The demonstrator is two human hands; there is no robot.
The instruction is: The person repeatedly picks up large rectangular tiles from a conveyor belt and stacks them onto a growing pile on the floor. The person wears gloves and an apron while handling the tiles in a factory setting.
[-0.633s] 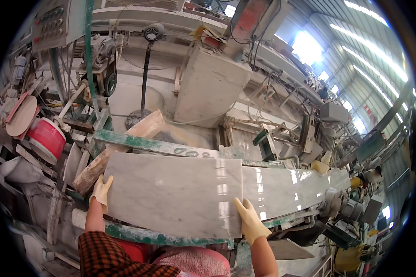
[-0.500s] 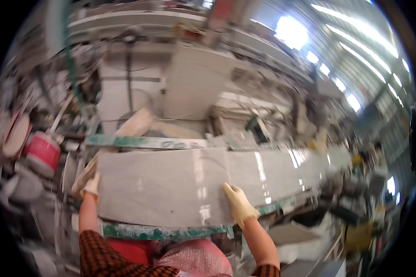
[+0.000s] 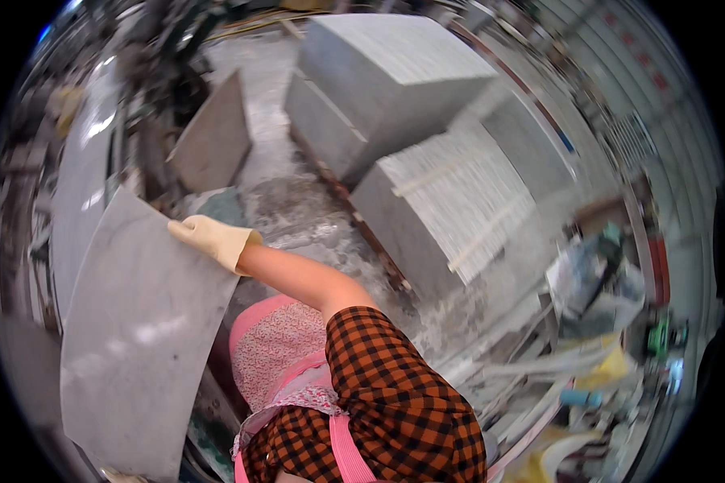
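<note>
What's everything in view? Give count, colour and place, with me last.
Held slab: one, grey-white, left.
Long slab: one, pale grey, far left.
Slanted panel: one, brownish, upper left.
Slab stacks: at least two, grey-white, upper middle.
Floor: one, grey, middle.
Plastic wrapping: one, whitish, right.
Cylinder: one, light blue, lower right.
Clutter: uncountable, mixed, blurred, around edges.
Apron: one, pink, lower middle.
Plaid sleeve: one, orange-black, lower middle.
Right hand: one, cream-gloved, on held slab's edge.
Left hand: perhaps one, cream sliver, bottom left.

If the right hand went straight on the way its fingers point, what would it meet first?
The grey slab that the right hand holds by its edge; beyond that, probably the long shiny slab at the left, though depth is unclear.
</note>
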